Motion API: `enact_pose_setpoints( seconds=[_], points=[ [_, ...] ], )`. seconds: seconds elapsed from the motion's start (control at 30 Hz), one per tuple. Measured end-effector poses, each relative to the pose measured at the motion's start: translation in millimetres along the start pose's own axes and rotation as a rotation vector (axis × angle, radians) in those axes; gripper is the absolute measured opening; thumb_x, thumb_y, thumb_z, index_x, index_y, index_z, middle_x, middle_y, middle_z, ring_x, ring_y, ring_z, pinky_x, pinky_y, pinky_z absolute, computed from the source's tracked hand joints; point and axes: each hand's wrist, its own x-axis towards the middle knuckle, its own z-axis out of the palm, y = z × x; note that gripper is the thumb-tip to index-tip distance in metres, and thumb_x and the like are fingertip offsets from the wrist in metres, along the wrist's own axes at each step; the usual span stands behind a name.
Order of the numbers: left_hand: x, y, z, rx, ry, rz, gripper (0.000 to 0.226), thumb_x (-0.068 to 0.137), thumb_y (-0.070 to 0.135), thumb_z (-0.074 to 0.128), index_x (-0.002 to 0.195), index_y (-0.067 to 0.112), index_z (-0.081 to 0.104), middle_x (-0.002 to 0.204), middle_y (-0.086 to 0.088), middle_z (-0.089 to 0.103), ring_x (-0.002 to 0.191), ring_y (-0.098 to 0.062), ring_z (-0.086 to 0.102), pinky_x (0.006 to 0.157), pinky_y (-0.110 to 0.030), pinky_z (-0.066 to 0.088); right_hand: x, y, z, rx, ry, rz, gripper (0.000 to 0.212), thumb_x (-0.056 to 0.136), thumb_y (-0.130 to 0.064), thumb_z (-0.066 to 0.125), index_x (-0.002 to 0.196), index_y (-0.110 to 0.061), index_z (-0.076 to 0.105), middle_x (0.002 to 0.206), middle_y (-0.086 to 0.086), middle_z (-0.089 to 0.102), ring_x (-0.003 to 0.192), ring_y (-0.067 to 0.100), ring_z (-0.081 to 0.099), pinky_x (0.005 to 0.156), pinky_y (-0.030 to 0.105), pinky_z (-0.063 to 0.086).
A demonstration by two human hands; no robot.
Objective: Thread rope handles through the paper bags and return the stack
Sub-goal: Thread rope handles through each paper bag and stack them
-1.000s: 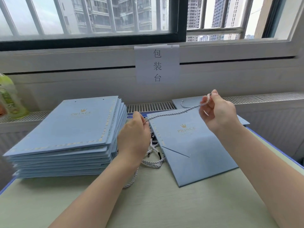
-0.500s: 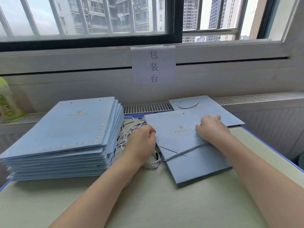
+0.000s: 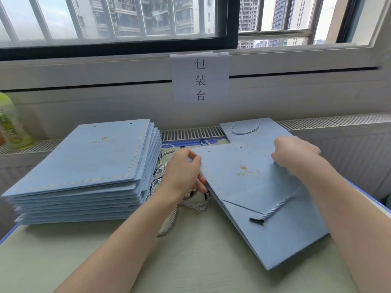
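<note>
Left hand [image 3: 183,173] grips my blue paper bag [image 3: 254,193] by its left edge; right hand [image 3: 295,153] pinches its right edge. Rope [image 3: 279,205] lies across it.

Left hand [image 3: 183,173] is gripping the left edge of a flat blue paper bag [image 3: 264,199] lying at center-right on the table [image 3: 190,261]. Right hand [image 3: 296,154] is curling over the bag's 1 o'clock edge, pinching it. A rope [image 3: 279,205] with a black tip is trailing across the bag face. Loose ropes [image 3: 190,203] are lying under the left hand. A stack of bags [image 3: 84,166] is sitting at 9 o'clock. A finished bag [image 3: 254,132] with handle is lying at 12 o'clock. A green bottle [image 3: 12,123] is standing far left; a paper sign [image 3: 200,78] is hanging on the sill.
</note>
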Motion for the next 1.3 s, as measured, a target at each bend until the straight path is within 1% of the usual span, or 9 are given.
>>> enact_pose_setpoints(
  seconds=[0.17,0.3,0.43,0.5,0.6,0.77,1.0,1.17,1.3],
  points=[
    [-2,-7,0,0.765,0.189,0.221,0.019,0.098,0.023,0.039,0.102,0.012,0.055,0.096,-0.007,0.065,0.088,-0.031,0.057,0.073,-0.038,0.047,-2,-13,-2,0.196,0.096,-0.118,0.016,0.088,-0.008,0.046,0.073,-0.006,0.050,0.076,0.009,0.056,0.066,0.027,0.050,0.054,0.023,0.030],
    [3,-15,3,0.849,0.097,0.355,0.033,0.098,0.022,0.041,0.129,0.013,0.047,0.127,-0.005,0.052,0.119,-0.022,0.040,0.097,-0.030,0.032,-12,-33,6,0.594,0.075,-0.421,0.018,0.092,-0.016,0.053,0.086,-0.003,0.064,0.082,0.011,0.067,0.066,0.017,0.054,0.055,0.023,0.038],
    [5,-24,8,0.894,-0.040,0.280,0.046,0.099,0.025,0.038,0.143,0.012,0.031,0.141,-0.008,0.041,0.130,-0.025,0.030,0.109,-0.035,0.024,-25,-50,13,0.867,0.050,-0.635,0.007,0.091,-0.019,0.059,0.087,-0.014,0.063,0.080,0.004,0.063,0.066,0.009,0.051,0.062,0.022,0.041],
    [5,-25,8,0.892,-0.049,0.255,0.048,0.099,0.028,0.038,0.144,0.013,0.029,0.141,-0.009,0.040,0.130,-0.027,0.030,0.108,-0.035,0.025,-26,-53,19,0.839,0.039,-0.674,0.005,0.089,-0.019,0.062,0.089,-0.014,0.063,0.081,0.003,0.063,0.070,0.011,0.055,0.069,0.025,0.045],
    [5,-20,6,0.869,-0.040,0.222,0.048,0.097,0.033,0.044,0.140,0.015,0.033,0.133,-0.010,0.042,0.125,-0.027,0.032,0.102,-0.034,0.027,-30,-53,23,0.497,0.020,-0.792,0.015,0.086,-0.028,0.066,0.097,-0.017,0.064,0.097,-0.001,0.063,0.090,0.016,0.059,0.080,0.028,0.047],
    [4,-14,4,0.961,-0.096,0.153,0.049,0.095,0.042,0.048,0.132,0.012,0.039,0.131,-0.012,0.039,0.124,-0.028,0.029,0.097,-0.037,0.031,-36,-47,13,0.256,-0.193,-0.850,0.018,0.078,-0.031,0.073,0.090,-0.029,0.060,0.089,-0.019,0.048,0.090,0.007,0.053,0.064,0.013,0.043],
    [6,-14,2,0.864,-0.074,0.117,0.046,0.092,0.038,0.055,0.129,0.015,0.041,0.129,-0.014,0.039,0.125,-0.030,0.029,0.102,-0.037,0.029,-35,-56,30,0.366,-0.110,-0.849,0.009,0.091,-0.024,0.055,0.083,-0.020,0.053,0.084,-0.002,0.057,0.078,0.028,0.061,0.069,0.047,0.054],
    [9,-12,0,0.560,-0.029,0.049,0.033,0.084,0.019,0.062,0.114,0.020,0.048,0.123,-0.010,0.047,0.121,-0.029,0.035,0.092,-0.032,0.030,-31,-59,36,0.459,0.052,-0.858,0.008,0.094,-0.014,0.050,0.095,-0.016,0.058,0.069,-0.012,0.047,0.061,0.002,0.043,0.057,0.016,0.034],
    [10,-8,-1,0.438,-0.011,-0.018,0.022,0.080,0.007,0.051,0.096,0.021,0.047,0.111,-0.008,0.046,0.113,-0.027,0.036,0.081,-0.030,0.028,-32,-59,34,0.515,0.114,-0.879,0.006,0.093,-0.017,0.055,0.092,-0.015,0.060,0.062,-0.011,0.044,0.055,0.003,0.040,0.054,0.013,0.033]
  ],
)
